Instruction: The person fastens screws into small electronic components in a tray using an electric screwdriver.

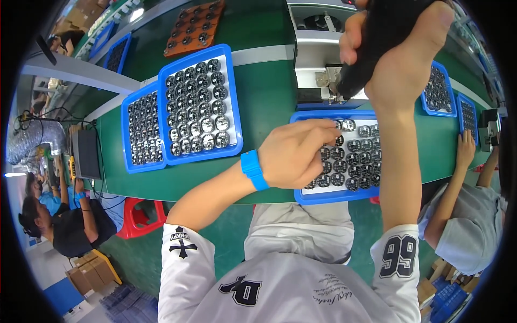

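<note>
My left hand (295, 153), with a blue wristband (253, 170), reaches over the left part of a blue tray (344, 198). Its fingers are bent together among the small round black-and-silver parts (353, 158) lying in rows there; what is between the fingertips is hidden. Above the tray's far right side, my right hand (401, 70) is wrapped round a thick black electric screwdriver (379, 40). The tool slants down to the left, and its tip is close to a small metal fixture (327, 81) on a silver machine (312, 47). Whether the tip touches the fixture I cannot tell.
Two more blue trays of parts, a nearer one (235, 137) and an overlapped one (129, 153), lie left on the green table (264, 89). Behind them is an orange tray (186, 32). A metal rail (264, 55) crosses the table. People sit left and right; a red stool (141, 218) stands left.
</note>
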Demonstrator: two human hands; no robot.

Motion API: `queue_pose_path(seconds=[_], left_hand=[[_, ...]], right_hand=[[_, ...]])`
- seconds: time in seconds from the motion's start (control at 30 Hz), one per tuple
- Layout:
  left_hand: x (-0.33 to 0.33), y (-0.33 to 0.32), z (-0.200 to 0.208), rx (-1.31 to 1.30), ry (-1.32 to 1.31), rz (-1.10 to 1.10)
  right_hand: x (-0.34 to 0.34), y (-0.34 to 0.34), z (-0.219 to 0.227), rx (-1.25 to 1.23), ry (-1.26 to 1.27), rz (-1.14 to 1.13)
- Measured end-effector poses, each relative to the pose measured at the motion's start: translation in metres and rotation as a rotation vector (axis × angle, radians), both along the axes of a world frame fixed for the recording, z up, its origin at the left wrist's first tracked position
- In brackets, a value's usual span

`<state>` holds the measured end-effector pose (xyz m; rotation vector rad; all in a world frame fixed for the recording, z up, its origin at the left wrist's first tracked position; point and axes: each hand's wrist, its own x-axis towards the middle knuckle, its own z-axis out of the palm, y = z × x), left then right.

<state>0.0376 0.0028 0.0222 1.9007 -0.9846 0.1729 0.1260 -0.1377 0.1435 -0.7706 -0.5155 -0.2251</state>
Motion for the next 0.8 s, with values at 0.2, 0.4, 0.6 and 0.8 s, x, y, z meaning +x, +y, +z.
queue_pose_path(seconds=[0.2, 0.4, 0.6, 0.8], left_hand=[[0.010, 0.005, -0.002, -0.002, -0.162, -0.034], [0.007, -0.004, 0.009, 0.100, -0.082, -0.126], [0.003, -0.031, 0.009, 0.234, -0.168, -0.180], [0.008, -0.040, 0.014, 0.350, -0.202, -0.186]], right_hand=[[-0.047, -0.067, -0.019, -0.375, 0.207, -0.133], [-0.090, -0.123, -0.045, -0.240, 0.219, -0.257], [-0.095, -0.124, -0.058, -0.168, 0.175, -0.239], [-0.092, -0.128, -0.057, -0.141, 0.140, -0.232]])
